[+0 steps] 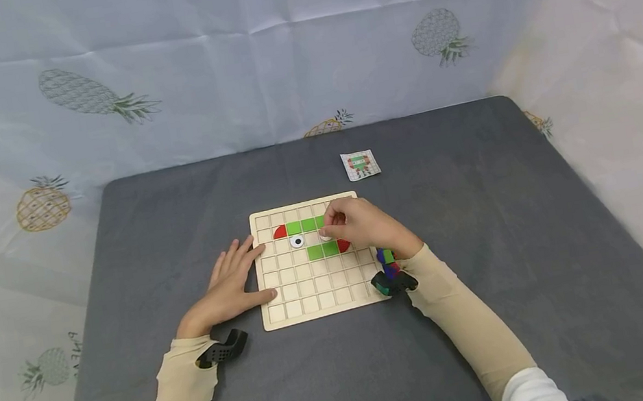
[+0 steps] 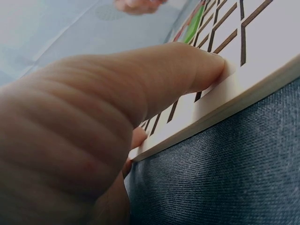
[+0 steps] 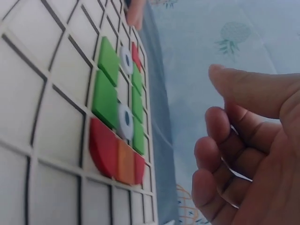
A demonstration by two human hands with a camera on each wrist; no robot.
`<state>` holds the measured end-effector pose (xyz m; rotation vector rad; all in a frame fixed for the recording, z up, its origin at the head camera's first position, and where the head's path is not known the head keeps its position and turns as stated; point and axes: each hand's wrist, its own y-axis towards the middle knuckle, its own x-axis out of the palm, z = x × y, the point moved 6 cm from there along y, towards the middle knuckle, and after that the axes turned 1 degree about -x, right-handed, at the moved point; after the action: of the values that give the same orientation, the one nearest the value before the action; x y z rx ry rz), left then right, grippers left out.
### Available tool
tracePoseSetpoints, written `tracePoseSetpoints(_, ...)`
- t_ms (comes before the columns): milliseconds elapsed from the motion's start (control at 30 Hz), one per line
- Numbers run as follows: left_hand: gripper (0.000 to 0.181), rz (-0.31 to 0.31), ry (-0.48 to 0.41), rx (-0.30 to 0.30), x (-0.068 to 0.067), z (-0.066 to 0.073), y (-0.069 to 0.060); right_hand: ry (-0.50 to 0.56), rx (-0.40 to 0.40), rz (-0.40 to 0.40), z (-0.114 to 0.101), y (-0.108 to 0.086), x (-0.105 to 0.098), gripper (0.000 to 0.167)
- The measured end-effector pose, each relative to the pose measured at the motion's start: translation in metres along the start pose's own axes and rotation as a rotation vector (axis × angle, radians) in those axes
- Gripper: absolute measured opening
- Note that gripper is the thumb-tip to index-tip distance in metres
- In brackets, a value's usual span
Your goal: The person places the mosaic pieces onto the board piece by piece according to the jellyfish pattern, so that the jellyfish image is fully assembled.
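Note:
My left hand (image 1: 229, 292) rests with spread fingers on the left edge of a pale wooden grid board (image 1: 310, 303); its thumb presses the rim in the left wrist view. Above the board's upper part is my right hand (image 1: 362, 222), its fingers loosely bent and nothing visible between them in the right wrist view. Green squares (image 3: 104, 98), two eye discs (image 3: 124, 122), an orange piece (image 3: 125, 161) and red curved pieces (image 3: 103, 150) lie in the grid. From the head view, the right hand partly hides the right-hand pieces.
A small picture card (image 1: 361, 165) lies behind the board on the grey table (image 1: 515, 199). Several blue, green and red pieces (image 1: 387, 256) are beside the board's right edge, partly hidden by the right wrist. A pineapple-print cloth (image 1: 279, 82) hangs behind.

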<state>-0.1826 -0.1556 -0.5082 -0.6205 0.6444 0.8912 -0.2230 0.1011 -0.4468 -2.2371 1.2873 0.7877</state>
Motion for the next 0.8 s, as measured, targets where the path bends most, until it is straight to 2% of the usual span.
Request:
tracePoseSetpoints(233, 0.091, 0.004, -0.008, 0.004, -0.001, -0.001, -0.001, -0.017, 0.011, 0.029, -0.005, -0.021, -0.03, 0.012)
tracePoseSetpoints(433, 0.091, 0.002, -0.014, 0.01, -0.001, -0.001, 0.0, -0.037, 0.042, 0.052, 0.003, -0.044, -0.048, 0.012)
tracePoseSetpoints(600, 0.092, 0.006, -0.002, 0.006, -0.001, -0.001, 0.0, -0.031, 0.07, 0.092, 0.015, -0.066, -0.056, 0.011)
tracePoseSetpoints(800, 0.092, 0.007, 0.003, 0.009, -0.001, -0.002, 0.0, -0.097, 0.079, 0.12, 0.028, -0.088, -0.057, 0.014)
